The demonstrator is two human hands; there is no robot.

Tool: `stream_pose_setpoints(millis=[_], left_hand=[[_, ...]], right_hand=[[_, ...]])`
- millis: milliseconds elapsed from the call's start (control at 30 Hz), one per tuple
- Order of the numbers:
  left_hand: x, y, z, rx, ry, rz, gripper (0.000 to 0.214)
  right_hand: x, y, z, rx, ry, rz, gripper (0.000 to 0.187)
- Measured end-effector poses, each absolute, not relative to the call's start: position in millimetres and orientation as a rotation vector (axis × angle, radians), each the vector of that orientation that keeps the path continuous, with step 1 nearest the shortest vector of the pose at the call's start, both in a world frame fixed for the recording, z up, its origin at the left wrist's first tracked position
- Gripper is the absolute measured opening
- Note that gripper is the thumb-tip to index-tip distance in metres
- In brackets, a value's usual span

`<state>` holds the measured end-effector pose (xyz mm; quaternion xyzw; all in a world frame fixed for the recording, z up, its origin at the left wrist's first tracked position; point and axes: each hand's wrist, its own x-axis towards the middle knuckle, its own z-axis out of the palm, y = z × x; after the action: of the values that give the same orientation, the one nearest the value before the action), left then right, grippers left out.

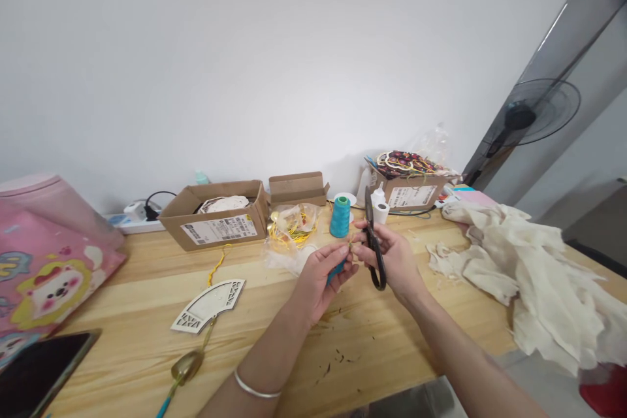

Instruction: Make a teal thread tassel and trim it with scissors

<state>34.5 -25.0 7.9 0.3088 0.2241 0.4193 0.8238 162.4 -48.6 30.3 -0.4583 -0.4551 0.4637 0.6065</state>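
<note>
My left hand [321, 274] is closed in a pinch on a small teal piece with a bit of yellow thread at its tip. My right hand [392, 255] touches it from the right and grips black scissors [373, 245], blades pointing up, handle loop down. Both hands hover above the wooden table [147, 287]. A teal thread spool [339, 216] stands just behind them. A white fan-shaped wooden cutout [209, 305] lies on the table to the left, with a gold bead and teal tassel [183, 369] below it.
An open cardboard box [215, 215] and a smaller one [298, 189] sit at the back, a bag of yellow cords [292, 225] between. A box of coloured rings [409, 176] stands back right. Crumpled cream cloth [539, 268] lies right; a pink bag [44, 255] and tablet [39, 372] left.
</note>
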Motion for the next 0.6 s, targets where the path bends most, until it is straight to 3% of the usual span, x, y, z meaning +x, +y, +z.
stream_pose_setpoints(millis=[200, 367, 600], left_hand=[[33.0, -20.5, 0.8, 0.709, 0.483, 0.804, 0.016], [33.0, -18.5, -1.2, 0.735, 0.534, 0.835, 0.037], [37.2, -20.8, -3.7, 0.867, 0.693, 0.850, 0.030]], right_hand=[[174.0, -45.0, 26.5, -0.990, -0.886, 1.080, 0.040], [180.9, -50.5, 19.1, -0.972, -0.764, 1.007, 0.042], [179.8, -51.3, 19.3, -1.039, -0.869, 0.737, 0.037]])
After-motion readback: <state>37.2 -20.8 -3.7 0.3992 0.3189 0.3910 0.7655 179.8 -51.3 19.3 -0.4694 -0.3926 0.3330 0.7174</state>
